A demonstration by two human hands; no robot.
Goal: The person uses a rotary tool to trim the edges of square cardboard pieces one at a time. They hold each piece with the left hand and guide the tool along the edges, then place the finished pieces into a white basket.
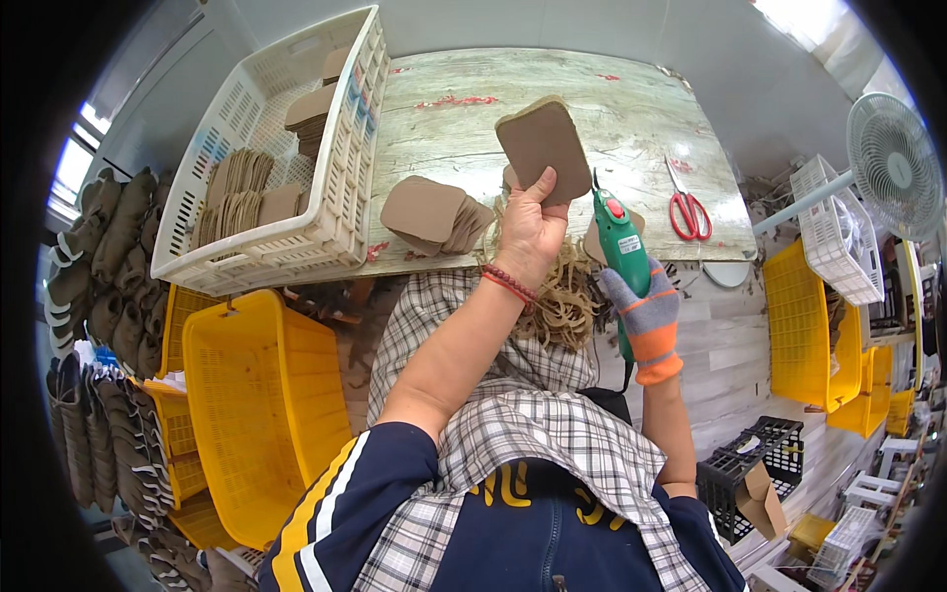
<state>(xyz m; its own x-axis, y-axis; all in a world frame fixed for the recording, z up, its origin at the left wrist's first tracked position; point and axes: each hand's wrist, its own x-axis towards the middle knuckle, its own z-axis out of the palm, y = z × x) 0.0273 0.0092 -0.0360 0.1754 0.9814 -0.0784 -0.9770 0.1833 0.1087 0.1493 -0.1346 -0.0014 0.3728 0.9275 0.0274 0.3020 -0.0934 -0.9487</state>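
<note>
My bare left hand (533,229), a beaded bracelet at its wrist, pinches the lower edge of a brown rounded-square pad (543,143) and holds it raised above the table. In my right hand (647,324), in a grey and orange glove, is a green handheld electric cutter (619,237) with a red button. Its narrow tip points up beside the pad's right edge; whether they touch I cannot tell. A stack of similar pads (424,212) lies on the table left of my left hand. Tan trimmed strips (560,301) are heaped on my lap.
Red-handled scissors (690,213) lie at the right of the wood-patterned table (444,79). A white crate (340,187) with stacked pads stands at its left. Yellow bins (232,414) flank me on both sides. A fan (893,163) and a black crate (725,479) are at right.
</note>
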